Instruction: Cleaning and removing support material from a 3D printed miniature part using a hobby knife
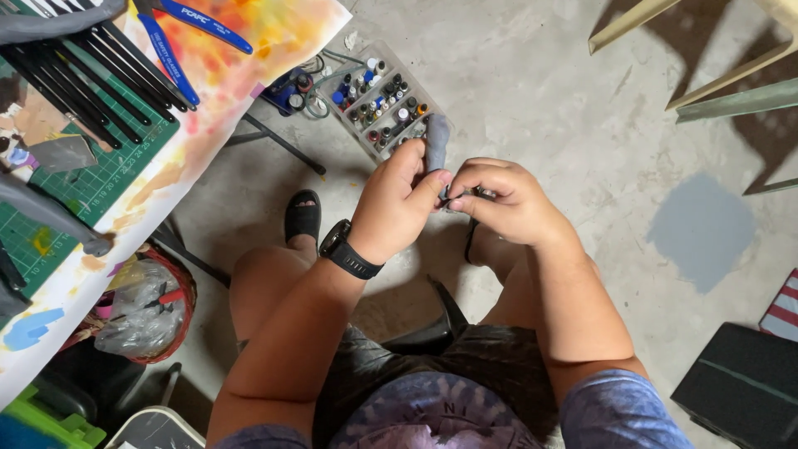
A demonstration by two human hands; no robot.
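Hands meet over the lap, above a bare concrete floor (532, 75). The left hand (399, 204), with a black watch (347, 249) on its wrist, is curled around a grey piece (437, 141) that sticks up past the thumb and fingers; its rounded top end shows against the floor. The right hand (503, 199) is closed too, its fingertips pinched on something small and dark just beside the lower end of the grey piece; what that small thing is cannot be told, as the fingers hide most of it. The two hands touch at the thumbs.

Behind the grey piece, on the floor, lies a clear box (378, 100) of small paint pots, with a few more pots and a coil of wire just left of it. One foot in a black sandal (302, 218) rests on the floor below that.

At the left, a table edge carries a paint-stained sheet (274, 33), a green mat (108, 170), a row of black brushes (91, 71) and blue-handled pliers (195, 21). Under the table stands a red basket (179, 291) holding a crumpled clear bag. A grey patch (702, 229) marks the floor at the right, with a black case (744, 382) near the lower corner.
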